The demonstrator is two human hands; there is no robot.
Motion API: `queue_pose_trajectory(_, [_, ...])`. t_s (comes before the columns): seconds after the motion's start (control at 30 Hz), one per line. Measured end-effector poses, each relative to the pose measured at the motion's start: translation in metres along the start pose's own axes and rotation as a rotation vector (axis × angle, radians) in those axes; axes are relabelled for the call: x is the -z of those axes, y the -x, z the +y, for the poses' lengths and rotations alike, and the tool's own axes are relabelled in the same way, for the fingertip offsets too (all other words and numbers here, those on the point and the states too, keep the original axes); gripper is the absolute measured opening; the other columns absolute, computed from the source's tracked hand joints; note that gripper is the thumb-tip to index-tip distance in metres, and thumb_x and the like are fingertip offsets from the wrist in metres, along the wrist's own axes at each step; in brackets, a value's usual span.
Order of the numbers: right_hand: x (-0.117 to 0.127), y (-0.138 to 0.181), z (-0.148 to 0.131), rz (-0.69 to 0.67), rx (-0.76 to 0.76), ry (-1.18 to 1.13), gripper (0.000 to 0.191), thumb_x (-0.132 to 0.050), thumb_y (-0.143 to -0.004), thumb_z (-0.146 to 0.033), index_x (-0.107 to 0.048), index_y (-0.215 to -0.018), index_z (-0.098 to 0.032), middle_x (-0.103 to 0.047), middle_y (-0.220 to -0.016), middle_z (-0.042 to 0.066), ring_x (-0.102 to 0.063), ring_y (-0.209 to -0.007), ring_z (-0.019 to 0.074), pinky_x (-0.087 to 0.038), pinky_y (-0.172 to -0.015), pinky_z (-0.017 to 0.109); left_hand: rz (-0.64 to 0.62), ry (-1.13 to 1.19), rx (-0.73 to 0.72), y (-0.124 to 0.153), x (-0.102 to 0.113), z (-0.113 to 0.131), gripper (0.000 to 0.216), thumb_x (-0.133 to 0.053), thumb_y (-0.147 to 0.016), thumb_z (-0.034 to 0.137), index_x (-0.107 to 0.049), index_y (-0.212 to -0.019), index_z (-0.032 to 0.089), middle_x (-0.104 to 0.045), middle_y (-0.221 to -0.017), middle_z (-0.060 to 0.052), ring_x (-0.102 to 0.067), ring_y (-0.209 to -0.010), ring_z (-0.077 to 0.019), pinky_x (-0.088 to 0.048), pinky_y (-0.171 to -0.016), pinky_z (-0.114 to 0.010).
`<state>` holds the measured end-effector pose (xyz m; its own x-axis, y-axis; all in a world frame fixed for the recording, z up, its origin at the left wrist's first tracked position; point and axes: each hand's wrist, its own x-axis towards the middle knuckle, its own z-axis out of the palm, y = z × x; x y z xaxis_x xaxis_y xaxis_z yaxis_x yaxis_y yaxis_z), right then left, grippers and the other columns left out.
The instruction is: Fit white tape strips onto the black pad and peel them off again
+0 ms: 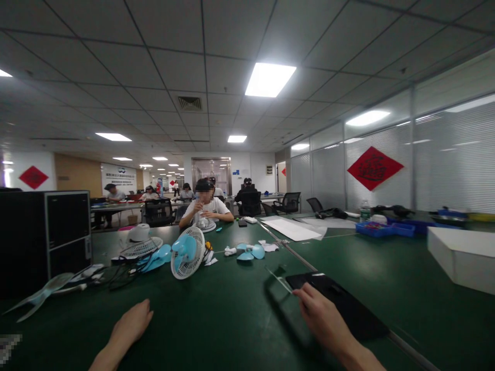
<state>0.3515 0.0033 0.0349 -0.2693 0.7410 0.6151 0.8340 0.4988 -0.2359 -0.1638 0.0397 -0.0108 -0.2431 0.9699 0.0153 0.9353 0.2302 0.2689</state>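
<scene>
My right hand (pixel 320 312) pinches the near end of a thin, clear-looking strip with a pale edge (pixel 284 282), held over the table; its exact kind is not plain. Below and to the right of that hand lies a flat black pad (pixel 356 304). My left hand (pixel 129 324) rests loosely closed over the green table, with nothing visible in it. Past it stands a white fan cage with light-blue blades (pixel 188 252), tilted on its side. A loose light-blue fan blade (pixel 250 252) lies further right. At the far left is a pale, translucent blade (pixel 42 296).
A black computer tower (pixel 67 226) stands at left, near cables and another white fan (pixel 141 245). Across the table a person (pixel 207 206) handles a fan. White sheets (pixel 294 228), blue trays (pixel 382 228) and a white box (pixel 460 257) lie at right. A metal seam (pixel 413 350) crosses the tabletop.
</scene>
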Motion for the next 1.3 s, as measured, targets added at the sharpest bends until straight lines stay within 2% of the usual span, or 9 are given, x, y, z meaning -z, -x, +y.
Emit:
queue_pose_trajectory(0.13, [-0.011, 0.007, -0.005, -0.2, 0.042, 0.004, 0.024, -0.041, -0.086, -0.02, -0.065, -0.087, -0.022, -0.062, -0.092, 0.006, -0.06, -0.081, 0.0177, -0.046, -0.071, 0.028, 0.01, -0.001, -0.012, -0.006, -0.005, -0.006, 0.031, -0.036, -0.085, 0.031, -0.057, -0.101, 0.015, -0.064, -0.113, -0.015, -0.062, -0.102, -0.0249, -0.048, -0.079, -0.035])
queue_pose_trajectory(0.23, [-0.004, 0.004, 0.01, -0.211, -0.041, -0.019, 0.023, -0.048, -0.085, -0.034, -0.066, -0.094, -0.022, -0.063, -0.09, 0.006, -0.061, -0.078, 0.0195, -0.047, -0.07, 0.029, 0.01, 0.001, -0.015, -0.005, -0.004, -0.005, 0.03, -0.037, -0.084, 0.032, -0.057, -0.1, 0.016, -0.064, -0.113, -0.014, -0.061, -0.103, -0.0248, -0.048, -0.079, -0.034])
queue_pose_trajectory(0.4, [0.022, -0.016, 0.077, -0.1, -0.379, 0.277, 0.026, -0.045, -0.086, -0.029, -0.065, -0.096, -0.016, -0.065, -0.099, 0.013, -0.062, -0.089, 0.0251, -0.047, -0.074, 0.034, -0.004, 0.011, -0.002, -0.001, -0.001, -0.001, 0.031, -0.038, -0.084, 0.032, -0.057, -0.103, 0.016, -0.063, -0.115, -0.014, -0.061, -0.103, -0.0247, -0.048, -0.08, -0.034])
queue_pose_trajectory(0.47, [0.029, -0.021, 0.105, -0.154, -0.506, 0.37, 0.021, -0.047, -0.084, -0.025, -0.064, -0.089, -0.014, -0.065, -0.096, 0.016, -0.062, -0.089, 0.0265, -0.046, -0.072, 0.034, -0.002, 0.02, 0.004, -0.001, 0.0, 0.0, 0.032, -0.038, -0.084, 0.032, -0.057, -0.104, 0.016, -0.062, -0.117, -0.015, -0.061, -0.104, -0.0249, -0.048, -0.08, -0.034])
queue_pose_trajectory(0.6, [0.028, -0.024, 0.137, -0.3, -0.635, 0.258, 0.021, -0.048, -0.084, -0.029, -0.064, -0.08, -0.015, -0.068, -0.089, 0.014, -0.065, -0.082, 0.0256, -0.044, -0.061, 0.03, 0.005, -0.008, 0.0, 0.0, 0.0, 0.002, 0.031, -0.036, -0.085, 0.031, -0.057, -0.103, 0.015, -0.062, -0.117, -0.016, -0.061, -0.104, -0.0249, -0.047, -0.081, -0.035])
queue_pose_trajectory(0.83, [0.033, -0.022, 0.151, -0.112, -0.686, 0.312, 0.032, -0.041, -0.086, -0.035, -0.067, -0.085, -0.016, -0.07, -0.097, 0.014, -0.065, -0.086, 0.0296, -0.045, -0.065, 0.035, -0.006, 0.012, -0.002, 0.005, 0.005, 0.006, 0.027, -0.035, -0.085, 0.029, -0.057, -0.096, 0.018, -0.066, -0.107, -0.013, -0.062, -0.1, -0.024, -0.048, -0.079, -0.035])
queue_pose_trajectory(1.03, [0.04, -0.043, 0.112, 0.184, -0.505, 0.183, 0.042, -0.037, -0.087, -0.041, -0.066, -0.101, -0.015, -0.065, -0.108, 0.015, -0.062, -0.094, 0.029, -0.046, -0.079, 0.038, 0.022, 0.027, 0.001, 0.005, 0.003, 0.005, 0.026, -0.037, -0.084, 0.029, -0.058, -0.096, 0.017, -0.065, -0.108, -0.013, -0.063, -0.098, -0.0233, -0.048, -0.077, -0.033])
queue_pose_trajectory(1.2, [0.015, -0.071, 0.035, 0.077, -0.162, -0.118, 0.032, -0.043, -0.087, -0.035, -0.067, -0.096, -0.015, -0.066, -0.098, 0.009, -0.061, -0.092, 0.0211, -0.045, -0.085, 0.031, 0.026, 0.064, 0.005, 0.004, 0.002, 0.003, 0.027, -0.039, -0.083, 0.032, -0.057, -0.098, 0.017, -0.065, -0.108, -0.012, -0.063, -0.097, -0.0239, -0.048, -0.076, -0.033])
queue_pose_trajectory(1.3, [-0.008, -0.082, -0.018, -0.093, 0.026, -0.232, 0.022, -0.05, -0.086, -0.029, -0.067, -0.094, -0.018, -0.065, -0.095, 0.006, -0.059, -0.091, 0.0194, -0.044, -0.084, 0.03, 0.016, 0.072, 0.002, 0.004, 0.003, 0.002, 0.027, -0.039, -0.083, 0.032, -0.058, -0.095, 0.017, -0.066, -0.105, -0.012, -0.063, -0.094, -0.0239, -0.048, -0.074, -0.033])
